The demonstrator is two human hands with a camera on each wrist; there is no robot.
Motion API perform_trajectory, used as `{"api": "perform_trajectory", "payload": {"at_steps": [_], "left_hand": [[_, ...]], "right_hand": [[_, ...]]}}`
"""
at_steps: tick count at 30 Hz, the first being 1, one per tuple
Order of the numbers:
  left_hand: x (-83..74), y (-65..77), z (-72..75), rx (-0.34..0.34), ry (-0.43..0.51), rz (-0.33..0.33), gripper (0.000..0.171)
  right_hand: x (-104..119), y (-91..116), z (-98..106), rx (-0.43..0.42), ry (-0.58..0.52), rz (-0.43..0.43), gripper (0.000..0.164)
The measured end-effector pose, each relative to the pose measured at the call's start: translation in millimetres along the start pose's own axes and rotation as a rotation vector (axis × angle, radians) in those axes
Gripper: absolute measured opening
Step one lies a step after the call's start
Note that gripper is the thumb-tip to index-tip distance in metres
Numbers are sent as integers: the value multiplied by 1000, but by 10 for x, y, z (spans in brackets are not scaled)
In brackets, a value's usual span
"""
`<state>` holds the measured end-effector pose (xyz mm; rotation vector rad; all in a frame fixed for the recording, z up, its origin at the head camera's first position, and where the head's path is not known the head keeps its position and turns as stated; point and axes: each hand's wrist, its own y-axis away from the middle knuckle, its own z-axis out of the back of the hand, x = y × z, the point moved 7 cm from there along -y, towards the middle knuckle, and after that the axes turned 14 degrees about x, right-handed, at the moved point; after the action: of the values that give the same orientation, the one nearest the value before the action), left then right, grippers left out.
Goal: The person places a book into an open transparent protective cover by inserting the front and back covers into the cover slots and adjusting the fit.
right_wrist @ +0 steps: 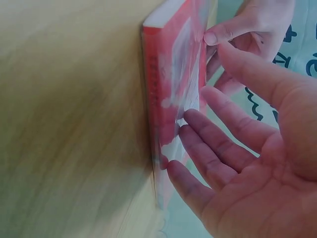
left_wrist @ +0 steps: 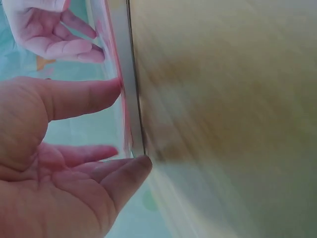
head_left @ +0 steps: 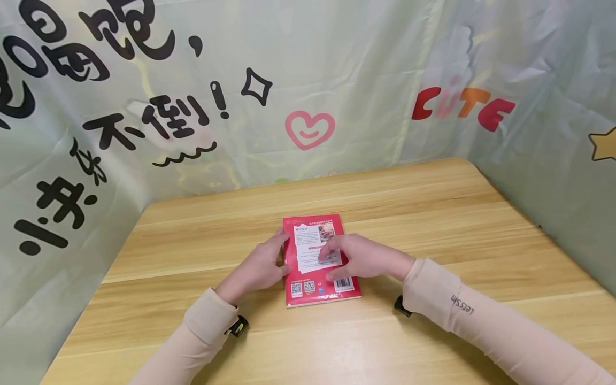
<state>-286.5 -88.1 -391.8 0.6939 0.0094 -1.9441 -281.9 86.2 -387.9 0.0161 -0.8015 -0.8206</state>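
Observation:
A thin red book (head_left: 314, 291) lies flat on the wooden table, back cover up, with a white text panel, a small picture, QR codes and a barcode. Along its left side, my left hand (head_left: 262, 264) touches the edge with thumb and fingertips, the fingers fairly straight. The left wrist view shows these fingertips against the book's pale page edge (left_wrist: 130, 64). Over the right half of the cover is my right hand (head_left: 363, 256), its fingers loosely extended. In the right wrist view, its fingertips are at the cover near the red spine (right_wrist: 152, 84).
The wooden table (head_left: 414, 198) extends around the book on all sides. Behind it hangs a pale curtain (head_left: 366, 80) printed with black characters, a pink heart and coloured letters. Each wrist carries a small black device (head_left: 237, 326) below a beige sleeve (head_left: 212, 315).

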Motion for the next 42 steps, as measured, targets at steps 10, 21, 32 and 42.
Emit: {"api": "perform_trajectory", "payload": {"at_steps": [10, 21, 32, 42], "left_hand": [[47, -38, -61, 127, -18, -6, 87], [86, -124, -43, 141, -66, -13, 90], [74, -242, -2, 138, -49, 29, 90], [69, -327, 24, 114, -52, 47, 90]], "right_hand": [[28, 40, -66, 27, 66, -40, 50], [-45, -6, -49, 13, 22, -25, 51], [-303, 176, 254, -106, 7, -202, 30], [-321, 377, 124, -77, 20, -266, 19]]}}
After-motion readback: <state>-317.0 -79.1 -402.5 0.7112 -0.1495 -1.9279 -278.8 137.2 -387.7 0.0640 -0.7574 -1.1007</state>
